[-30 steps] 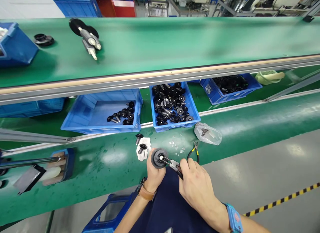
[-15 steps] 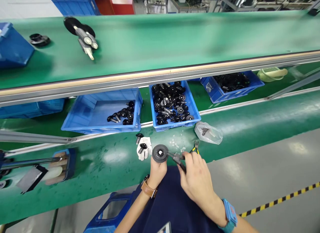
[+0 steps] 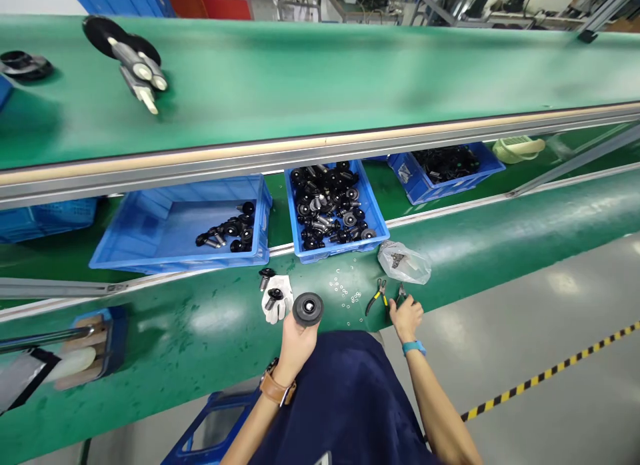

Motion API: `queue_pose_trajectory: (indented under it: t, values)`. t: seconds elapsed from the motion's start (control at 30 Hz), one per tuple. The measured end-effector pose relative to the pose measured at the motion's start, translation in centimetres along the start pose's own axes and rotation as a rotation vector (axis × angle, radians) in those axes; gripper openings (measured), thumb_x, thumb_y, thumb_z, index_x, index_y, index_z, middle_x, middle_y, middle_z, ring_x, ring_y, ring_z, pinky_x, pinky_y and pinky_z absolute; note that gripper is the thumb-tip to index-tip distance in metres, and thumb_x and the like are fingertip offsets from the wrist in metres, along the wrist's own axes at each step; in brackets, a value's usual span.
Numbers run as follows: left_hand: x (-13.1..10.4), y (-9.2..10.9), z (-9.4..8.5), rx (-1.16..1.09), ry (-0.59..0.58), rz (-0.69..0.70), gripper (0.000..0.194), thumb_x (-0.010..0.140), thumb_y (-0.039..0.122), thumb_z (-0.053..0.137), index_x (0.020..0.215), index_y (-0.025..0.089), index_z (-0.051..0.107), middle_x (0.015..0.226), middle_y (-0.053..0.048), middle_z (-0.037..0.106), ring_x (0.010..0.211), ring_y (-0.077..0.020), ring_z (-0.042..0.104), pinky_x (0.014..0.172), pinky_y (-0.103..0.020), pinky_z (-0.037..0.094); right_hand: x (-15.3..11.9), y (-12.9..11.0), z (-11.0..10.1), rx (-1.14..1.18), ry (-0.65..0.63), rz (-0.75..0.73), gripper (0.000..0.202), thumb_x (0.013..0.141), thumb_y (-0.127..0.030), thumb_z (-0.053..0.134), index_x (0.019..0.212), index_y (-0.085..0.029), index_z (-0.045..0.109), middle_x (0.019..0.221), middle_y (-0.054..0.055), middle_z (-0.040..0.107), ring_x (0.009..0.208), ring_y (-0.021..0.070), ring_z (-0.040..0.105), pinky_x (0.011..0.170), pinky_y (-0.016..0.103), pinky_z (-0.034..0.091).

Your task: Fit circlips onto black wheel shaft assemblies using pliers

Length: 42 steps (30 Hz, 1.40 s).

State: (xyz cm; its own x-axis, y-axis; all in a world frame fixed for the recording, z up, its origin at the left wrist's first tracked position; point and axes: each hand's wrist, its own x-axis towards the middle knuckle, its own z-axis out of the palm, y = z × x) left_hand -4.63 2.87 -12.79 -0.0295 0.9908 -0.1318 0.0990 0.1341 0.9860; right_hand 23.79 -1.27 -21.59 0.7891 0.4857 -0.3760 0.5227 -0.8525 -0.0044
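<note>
In my left hand is a black round wheel-like part, its flat face and bright metal centre turned up. My right hand is down at the bench edge, its fingers closed on a pair of dark-handled pliers; most of the handles are hidden. Just left of it lies a second pair of pliers with yellow-and-black handles. Small white rings are scattered between the hands. A white glove lies beyond my left hand, with one black shafted part on it and another beside it.
Two blue bins hold black shafted parts. A clear plastic bag of small pieces lies right of them. A raised green belt crosses above the bins. A lever fixture stands at left, a blue stool below.
My right hand has carried the pliers away from the wheel-like part, rightward to the bench beside the yellow-handled pair. The left hand still holds the part. The view has shifted somewhat.
</note>
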Motion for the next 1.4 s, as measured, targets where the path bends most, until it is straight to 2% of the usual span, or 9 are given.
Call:
queue_pose_trajectory:
  t: [0.17, 0.27, 0.5, 0.7, 0.73, 0.83, 0.93, 1.03, 1.4]
  values:
    - [-0.4, 1.4, 0.1, 0.008, 0.002, 0.022, 0.022, 0.08, 0.026, 0.075, 0.097, 0.013, 0.074, 0.096, -0.012, 0.08, 0.089, -0.025, 0.077, 0.084, -0.039, 0.063, -2.0, -3.0, 3.4, 0.099, -0.072, -0.032, 0.05, 0.097, -0.048, 0.066, 0.136, -0.018, 0.057, 0.141, 0.012, 0.056, 0.126, 0.0301, 0.057, 0.104, 0.053, 0.049]
    - [-0.8, 2.3, -0.1, 0.02, -0.019, 0.053, 0.019, 0.081, 0.024, 0.073, 0.097, 0.013, 0.075, 0.095, -0.012, 0.081, 0.088, -0.0251, 0.078, 0.084, -0.038, 0.064, -2.0, -4.1, 3.5, 0.174, -0.154, 0.001, 0.045, 0.097, -0.041, 0.067, 0.135, -0.019, 0.059, 0.142, 0.011, 0.056, 0.125, 0.0292, 0.058, 0.104, 0.054, 0.051]
    - [-1.4, 3.3, -0.9, 0.021, 0.003, 0.075, 0.02, 0.079, 0.023, 0.074, 0.095, 0.012, 0.075, 0.092, -0.012, 0.081, 0.087, -0.0264, 0.078, 0.083, -0.038, 0.064, -1.2, -3.5, -1.1, 0.541, -0.485, -0.132, 0.034, 0.101, -0.042, 0.061, 0.122, -0.016, 0.063, 0.113, 0.007, 0.068, 0.095, 0.0199, 0.069, 0.082, 0.038, 0.06]
    - [-1.2, 3.9, -1.3, 0.104, -0.007, 0.141, 0.02, 0.08, 0.018, 0.069, 0.1, 0.014, 0.073, 0.094, -0.009, 0.079, 0.086, -0.024, 0.075, 0.082, -0.037, 0.062, -8.0, -2.8, -7.6, 0.8, -0.624, -0.456, 0.047, 0.092, -0.053, 0.063, 0.126, -0.021, 0.058, 0.094, 0.002, 0.068, 0.085, 0.0208, 0.069, 0.08, 0.036, 0.057]
    - [-1.2, 4.0, -1.4, 0.132, -0.008, 0.158, 0.019, 0.081, 0.017, 0.068, 0.1, 0.015, 0.072, 0.093, -0.008, 0.078, 0.085, -0.0232, 0.074, 0.082, -0.036, 0.062, -9.6, -2.8, -9.0, 0.803, -0.618, -0.542, 0.046, 0.09, -0.052, 0.066, 0.124, -0.023, 0.059, 0.097, 0.002, 0.068, 0.088, 0.0212, 0.067, 0.085, 0.036, 0.056]
    - [-1.0, 4.4, -1.6, 0.201, -0.024, 0.211, 0.017, 0.082, 0.015, 0.066, 0.099, 0.016, 0.07, 0.093, -0.007, 0.075, 0.084, -0.0211, 0.071, 0.081, -0.034, 0.059, -13.8, -3.0, -12.4, 0.586, -0.346, -0.986, 0.034, 0.1, -0.04, 0.054, 0.13, -0.023, 0.054, 0.113, 0.008, 0.065, 0.1, 0.0231, 0.064, 0.089, 0.039, 0.053]
    - [-1.0, 4.8, -1.6, 0.229, -0.04, 0.252, 0.016, 0.084, 0.013, 0.063, 0.098, 0.018, 0.068, 0.094, -0.006, 0.072, 0.085, -0.0203, 0.069, 0.081, -0.033, 0.057, -16.1, -3.3, -13.9, 0.393, -0.123, -1.182, 0.025, 0.102, -0.03, 0.049, 0.125, -0.021, 0.053, 0.105, 0.009, 0.063, 0.092, 0.0235, 0.062, 0.08, 0.037, 0.053]
    - [-1.1, 5.1, -1.5, 0.232, -0.06, 0.279, 0.018, 0.084, 0.01, 0.058, 0.097, 0.018, 0.067, 0.093, -0.006, 0.071, 0.084, -0.0197, 0.067, 0.081, -0.033, 0.056, -16.6, -3.5, -13.8, 0.284, -0.038, -1.231, 0.023, 0.101, -0.026, 0.049, 0.123, -0.02, 0.052, 0.101, 0.008, 0.06, 0.087, 0.0237, 0.061, 0.075, 0.037, 0.052]
    - [-1.3, 5.2, -1.7, 0.235, -0.073, 0.305, 0.02, 0.085, 0.007, 0.055, 0.098, 0.019, 0.066, 0.092, -0.004, 0.07, 0.083, -0.0189, 0.066, 0.08, -0.031, 0.054, -16.6, -3.3, -13.4, 0.222, -0.044, -1.241, 0.023, 0.101, -0.025, 0.049, 0.124, -0.02, 0.05, 0.102, 0.007, 0.058, 0.088, 0.0231, 0.059, 0.075, 0.036, 0.051]
